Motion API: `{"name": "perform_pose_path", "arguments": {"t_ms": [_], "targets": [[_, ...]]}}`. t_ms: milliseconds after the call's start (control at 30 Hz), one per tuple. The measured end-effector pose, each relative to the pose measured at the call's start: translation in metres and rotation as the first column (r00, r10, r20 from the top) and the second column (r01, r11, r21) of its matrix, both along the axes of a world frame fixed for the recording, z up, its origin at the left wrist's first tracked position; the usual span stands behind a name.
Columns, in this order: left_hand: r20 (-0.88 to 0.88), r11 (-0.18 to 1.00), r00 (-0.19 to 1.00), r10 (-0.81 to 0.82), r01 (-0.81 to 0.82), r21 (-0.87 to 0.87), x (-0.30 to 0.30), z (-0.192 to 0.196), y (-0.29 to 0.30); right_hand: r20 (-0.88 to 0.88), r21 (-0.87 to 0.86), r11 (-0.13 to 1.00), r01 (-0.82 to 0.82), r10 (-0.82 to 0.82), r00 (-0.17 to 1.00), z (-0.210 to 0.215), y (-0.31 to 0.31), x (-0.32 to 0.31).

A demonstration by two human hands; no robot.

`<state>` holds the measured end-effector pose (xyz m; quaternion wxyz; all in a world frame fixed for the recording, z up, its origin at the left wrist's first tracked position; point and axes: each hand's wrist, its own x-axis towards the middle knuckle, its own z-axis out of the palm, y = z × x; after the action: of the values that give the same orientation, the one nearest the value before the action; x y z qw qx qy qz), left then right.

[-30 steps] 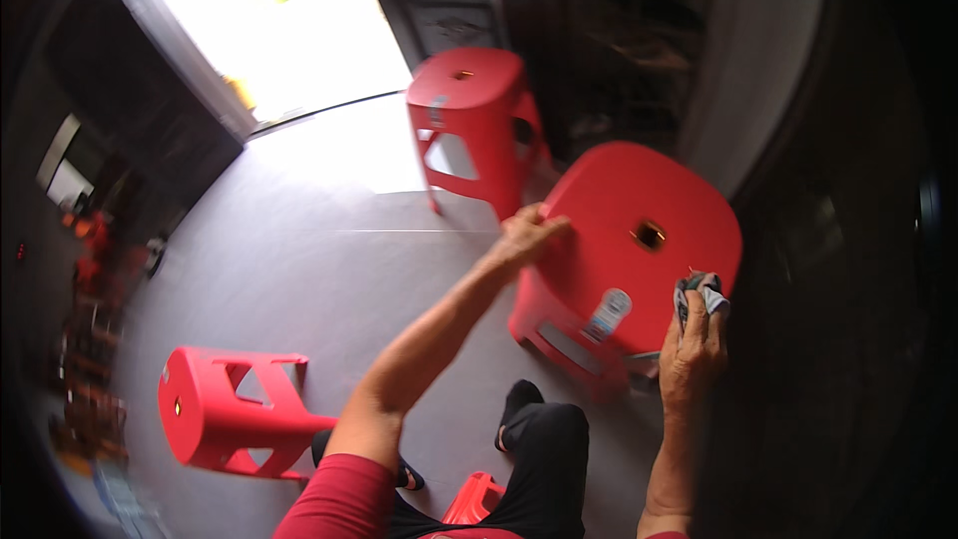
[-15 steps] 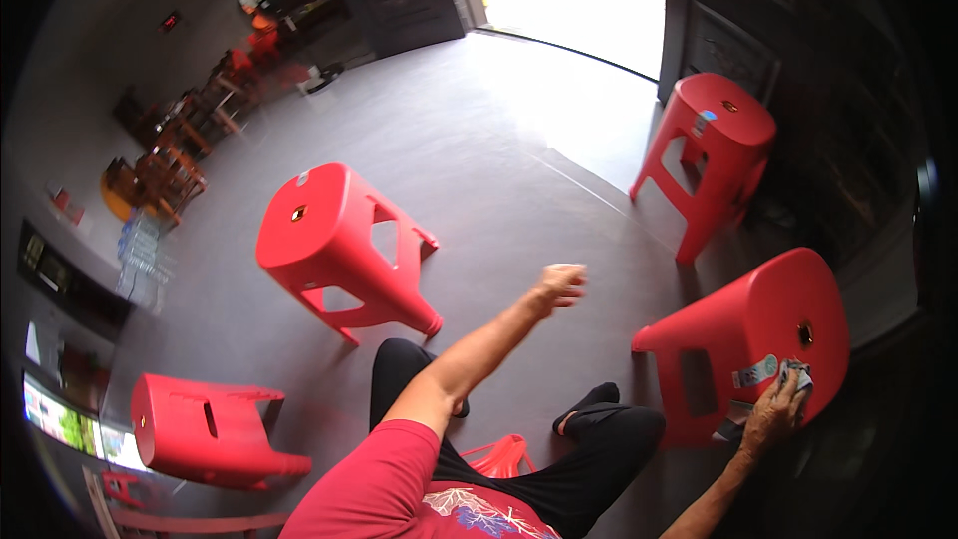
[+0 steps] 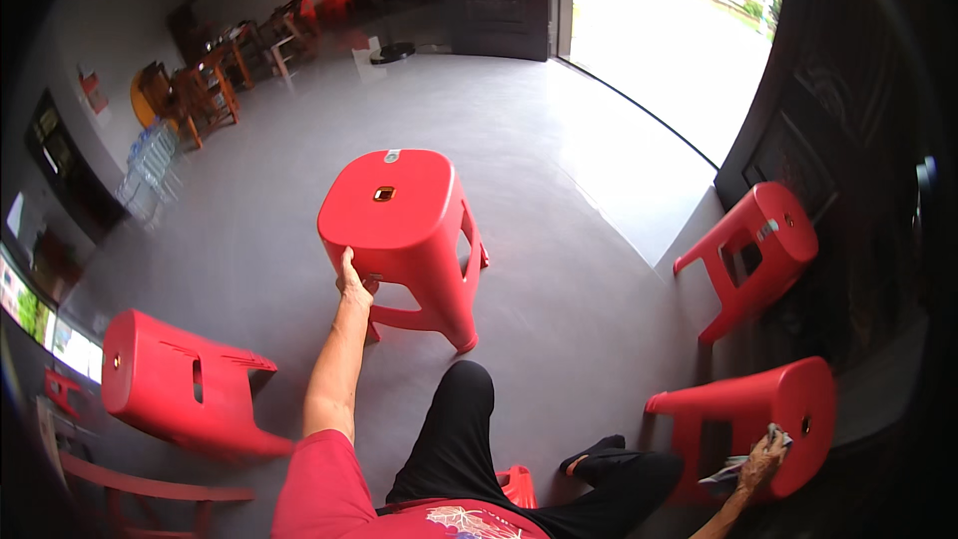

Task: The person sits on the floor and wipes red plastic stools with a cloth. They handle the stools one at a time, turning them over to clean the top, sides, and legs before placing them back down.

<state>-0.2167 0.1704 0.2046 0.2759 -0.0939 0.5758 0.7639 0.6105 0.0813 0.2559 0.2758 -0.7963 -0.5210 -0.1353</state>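
My left hand (image 3: 354, 279) grips the near left edge of a red plastic stool (image 3: 389, 215), which stands upright in front of me. Its square seat has rounded corners and a small hole in the middle. On my right, my right hand (image 3: 763, 461) is closed on a crumpled greyish cloth (image 3: 728, 476), partly hidden by the fingers. That hand rests against the seat of another red stool (image 3: 738, 399). Part of a smaller red seat (image 3: 516, 486) shows between my legs.
A third stool (image 3: 768, 230) stands by the dark door at right, a fourth (image 3: 180, 384) at left. Near left is a wooden chair rail (image 3: 150, 487). Clear bottles (image 3: 155, 155), wooden chairs (image 3: 205, 100) and a fan base (image 3: 392, 52) line the far left. Daylight enters the doorway (image 3: 669, 40).
My left hand has moved left from mid-air onto the front stool and taken hold of it. My right hand stays at the right stool with the cloth. The view has turned left.
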Motion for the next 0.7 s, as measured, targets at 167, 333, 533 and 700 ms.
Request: {"name": "perform_pose_path", "arguments": {"t_ms": [167,333,533,700], "targets": [[-0.356,0.743,0.934,0.027,-0.257,-0.618,-0.035,0.026,0.008,-0.618,0.012,0.916,-0.401,0.322,0.717,0.004,0.079,-0.125],[-0.52,0.845,0.77,-0.368,0.044,-0.533,-0.113,0.038,-0.006,-0.866,0.138,0.689,-0.711,0.433,0.252,0.015,0.149,-0.333],[-0.342,0.744,0.688,-0.64,0.443,-0.5,-0.144,0.066,0.015,-0.985,0.158,0.532,-0.832,0.14,-0.097,0.023,0.196,-0.544],[-0.148,0.73,0.717,-0.681,0.652,-0.202,-0.175,0.057,0.036,-0.979,0.186,0.455,-0.871,0.165,-0.122,0.002,0.232,-0.637]]}}
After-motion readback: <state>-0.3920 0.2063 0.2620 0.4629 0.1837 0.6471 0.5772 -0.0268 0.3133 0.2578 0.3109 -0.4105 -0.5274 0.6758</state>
